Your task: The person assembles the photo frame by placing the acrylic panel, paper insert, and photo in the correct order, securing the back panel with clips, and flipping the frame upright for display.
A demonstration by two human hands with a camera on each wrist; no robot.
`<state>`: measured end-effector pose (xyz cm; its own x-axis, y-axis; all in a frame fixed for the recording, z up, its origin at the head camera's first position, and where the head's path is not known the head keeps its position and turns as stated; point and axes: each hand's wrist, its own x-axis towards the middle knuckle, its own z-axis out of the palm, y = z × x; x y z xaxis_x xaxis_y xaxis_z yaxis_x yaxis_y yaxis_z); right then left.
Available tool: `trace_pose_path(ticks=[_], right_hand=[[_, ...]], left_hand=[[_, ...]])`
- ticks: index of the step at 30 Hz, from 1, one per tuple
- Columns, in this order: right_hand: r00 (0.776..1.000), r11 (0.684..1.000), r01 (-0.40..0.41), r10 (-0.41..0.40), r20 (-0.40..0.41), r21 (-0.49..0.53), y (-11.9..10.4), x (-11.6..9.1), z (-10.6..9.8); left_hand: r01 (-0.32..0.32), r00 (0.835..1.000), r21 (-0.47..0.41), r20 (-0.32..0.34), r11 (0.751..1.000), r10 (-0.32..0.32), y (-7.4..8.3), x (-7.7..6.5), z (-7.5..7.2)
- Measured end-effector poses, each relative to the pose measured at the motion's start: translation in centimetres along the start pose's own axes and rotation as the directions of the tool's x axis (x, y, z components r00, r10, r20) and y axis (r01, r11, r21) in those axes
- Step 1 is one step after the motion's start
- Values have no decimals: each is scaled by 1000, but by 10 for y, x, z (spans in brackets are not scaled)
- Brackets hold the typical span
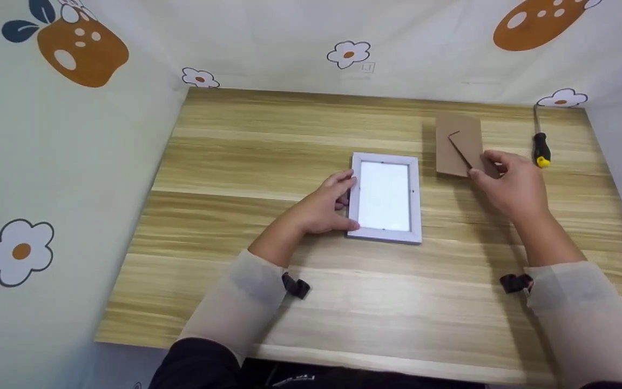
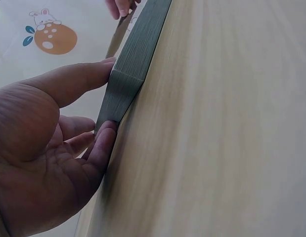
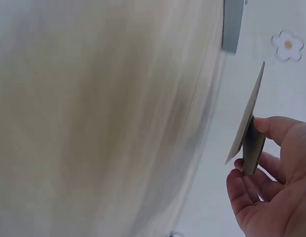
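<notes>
White frame (image 1: 415, 210) partly behind left hand (image 1: 322, 208)

The left hand (image 1: 324, 208) hides part of the left side of the picture frame (image 1: 415, 205), which runs off the left wrist view's top. The right hand (image 1: 516, 186) covers the end of the flap (image 1: 460, 151). The wall's print (image 1: 367, 67) is too small to read.

passable along the table (image 1: 208, 216) at left. tight between pale frame (image 1: 415, 216) and brown board (image 1: 468, 141). blocked farther right by screwdriver (image 1: 541, 145).
</notes>
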<state>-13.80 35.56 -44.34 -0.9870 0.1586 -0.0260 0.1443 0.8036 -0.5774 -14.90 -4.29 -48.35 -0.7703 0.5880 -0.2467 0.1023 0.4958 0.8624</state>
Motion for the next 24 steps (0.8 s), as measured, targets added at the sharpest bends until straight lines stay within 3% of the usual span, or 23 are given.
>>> trace_pose_path(ticks=[10, 24], right_hand=[[998, 998, 47, -45, -47, 43, -27, -40, 22], [986, 986, 166, -166, -4, 19, -63, -80, 50]], left_hand=[[-3, 1000, -2, 5, 1000, 3, 0, -1, -1], [-19, 1000, 1, 7, 1000, 19, -1, 0, -1]])
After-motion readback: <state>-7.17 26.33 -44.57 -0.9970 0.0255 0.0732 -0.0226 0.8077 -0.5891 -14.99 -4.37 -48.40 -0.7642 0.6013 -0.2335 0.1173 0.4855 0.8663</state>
